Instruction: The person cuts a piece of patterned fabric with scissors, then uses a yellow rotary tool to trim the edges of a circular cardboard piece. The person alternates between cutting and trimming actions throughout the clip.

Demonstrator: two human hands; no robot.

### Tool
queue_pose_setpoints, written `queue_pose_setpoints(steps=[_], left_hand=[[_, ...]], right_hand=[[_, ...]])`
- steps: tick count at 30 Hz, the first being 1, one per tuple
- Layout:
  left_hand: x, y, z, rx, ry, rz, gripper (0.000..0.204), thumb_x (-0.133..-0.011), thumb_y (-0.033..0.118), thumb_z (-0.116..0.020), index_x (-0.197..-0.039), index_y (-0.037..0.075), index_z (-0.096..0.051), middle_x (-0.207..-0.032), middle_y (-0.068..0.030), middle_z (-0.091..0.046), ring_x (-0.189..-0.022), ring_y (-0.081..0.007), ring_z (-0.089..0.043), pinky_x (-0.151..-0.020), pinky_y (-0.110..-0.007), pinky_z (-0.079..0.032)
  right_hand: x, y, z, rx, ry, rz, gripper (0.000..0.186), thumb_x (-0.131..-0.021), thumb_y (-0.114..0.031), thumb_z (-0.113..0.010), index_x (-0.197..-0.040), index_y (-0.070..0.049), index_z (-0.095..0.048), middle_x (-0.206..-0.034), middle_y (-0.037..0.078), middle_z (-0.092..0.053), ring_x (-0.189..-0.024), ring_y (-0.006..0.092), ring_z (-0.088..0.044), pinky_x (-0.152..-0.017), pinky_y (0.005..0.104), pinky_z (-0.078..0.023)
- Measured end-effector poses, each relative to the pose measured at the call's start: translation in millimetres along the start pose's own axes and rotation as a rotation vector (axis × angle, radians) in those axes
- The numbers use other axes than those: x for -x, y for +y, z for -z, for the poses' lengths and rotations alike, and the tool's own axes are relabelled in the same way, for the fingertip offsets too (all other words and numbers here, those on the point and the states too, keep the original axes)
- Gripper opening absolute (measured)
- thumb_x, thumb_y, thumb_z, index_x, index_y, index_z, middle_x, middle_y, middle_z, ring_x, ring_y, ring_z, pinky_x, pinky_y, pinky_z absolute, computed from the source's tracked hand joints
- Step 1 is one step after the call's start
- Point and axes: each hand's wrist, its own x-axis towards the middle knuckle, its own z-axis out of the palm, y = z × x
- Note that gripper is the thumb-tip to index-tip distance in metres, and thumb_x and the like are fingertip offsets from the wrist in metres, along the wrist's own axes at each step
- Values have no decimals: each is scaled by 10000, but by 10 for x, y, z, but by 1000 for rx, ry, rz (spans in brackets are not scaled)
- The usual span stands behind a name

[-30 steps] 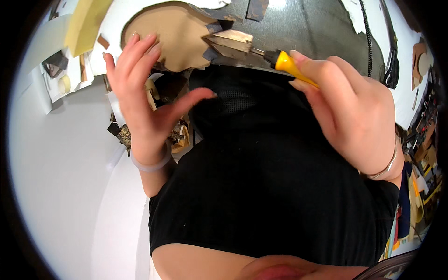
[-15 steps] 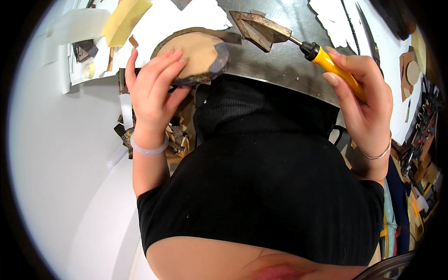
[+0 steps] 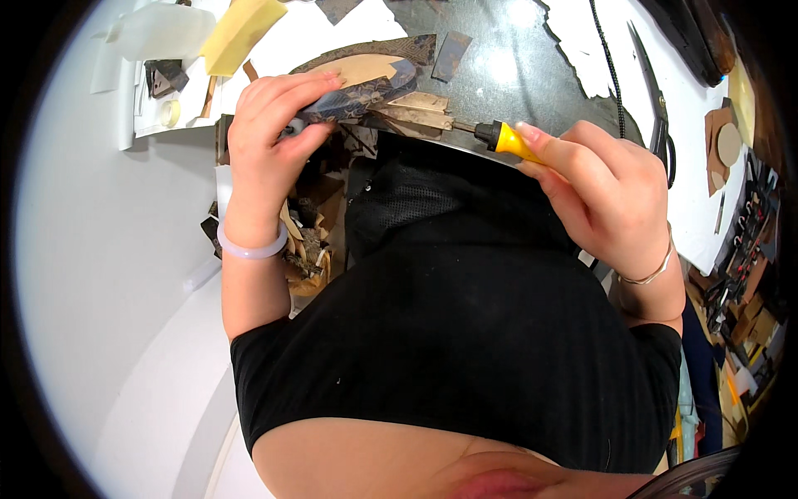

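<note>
My left hand (image 3: 278,112) grips the left end of an oval board covered in dark patterned fabric (image 3: 353,98), thumb below and fingers over the top. The board's beige face is tilted, and its fabric-covered side edge faces me. In my right hand (image 3: 607,179) is a small hand iron with a yellow handle (image 3: 517,143), fingers wrapped round the grip. The iron's flat metal head (image 3: 416,115) lies against the near right side of the oval board. Just behind the board, a strip of patterned fabric (image 3: 416,48) sticks out; whether it is attached, I cannot tell.
Beneath is a grey metal plate (image 3: 507,79) with a small dark offcut (image 3: 451,56). Black scissors (image 3: 658,108) lie at the right, near a brown piece with round beige discs (image 3: 729,137). A yellow block (image 3: 237,41) and tape roll (image 3: 169,113) sit at the left. Scraps (image 3: 307,249) fill the space below the table edge.
The iron has swung down and left from above the metal plate to the board's near edge. My left hand has tilted the oval board so its near side shows.
</note>
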Motion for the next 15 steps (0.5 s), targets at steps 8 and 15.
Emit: queue_pose_setpoints(steps=[8,15], left_hand=[[20,-50,-11,20,-10,-45,436,-594,-40,-766,-1017,67,-747,-1048,-54,-749,-922,-242,-668,-835,-343,-493],[75,-73,-34,-10,-10,-114,455,-564,45,-783,-1017,59,-745,-1065,-50,-749,-907,-239,-683,-822,-356,-493]], right_hand=[[-94,19,-38,-12,-60,-16,383,-772,-20,-787,-1142,-65,-698,-720,61,-553,-528,203,-533,-485,308,-409],[-188,33,16,-100,-145,-83,382,-782,7,-771,-1150,-52,-690,-703,74,-544,-530,215,-528,-489,311,-398]])
